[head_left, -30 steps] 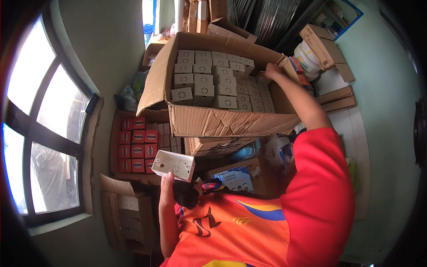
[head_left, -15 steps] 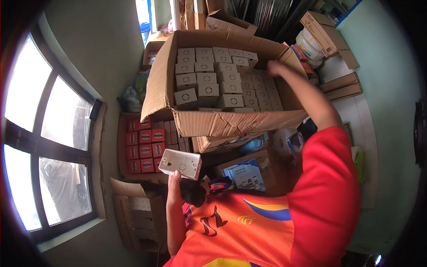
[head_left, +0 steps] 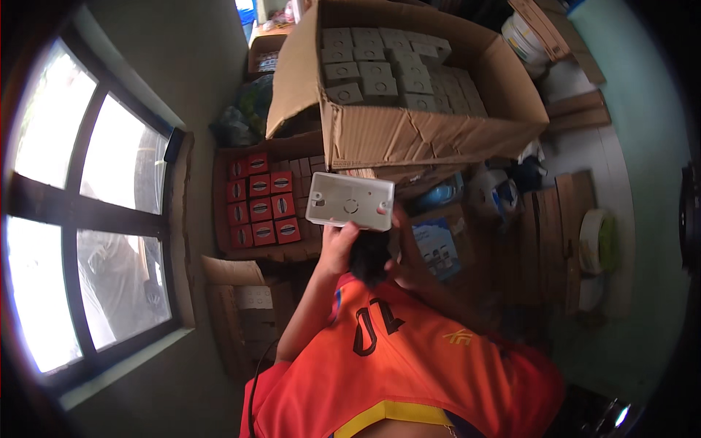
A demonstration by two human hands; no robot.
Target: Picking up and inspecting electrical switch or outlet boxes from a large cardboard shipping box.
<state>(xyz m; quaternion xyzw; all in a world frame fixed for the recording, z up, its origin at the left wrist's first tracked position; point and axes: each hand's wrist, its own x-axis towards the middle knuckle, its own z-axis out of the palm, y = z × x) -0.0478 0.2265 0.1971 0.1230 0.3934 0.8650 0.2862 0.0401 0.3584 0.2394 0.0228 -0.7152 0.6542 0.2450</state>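
Observation:
A shallow white plastic electrical back box (head_left: 343, 191), its hollow side showing, is in front of my chest. My left hand (head_left: 339, 244) is closed on its lower left edge, thumb at the rim. My right hand (head_left: 401, 255) is in shadow at the right end, fingers closed against the box's edge; part of it is hidden. Between my hands is a dark shape I cannot make out. Beyond them stands a large open carton (head_left: 431, 139) with rows of similar pale boxes (head_left: 376, 79).
An open carton left of centre has several small red boxes (head_left: 261, 209). A lower carton (head_left: 226, 310) stands near the window (head_left: 109, 212). Bagged goods, a blue-and-white package (head_left: 437, 247), flattened cardboard (head_left: 544, 237) and a white tub (head_left: 523, 40) fill the right side.
My right hand has left the large carton and come down to the right end of the back box. My left hand has raised the box. The view has shifted, so the large carton appears higher.

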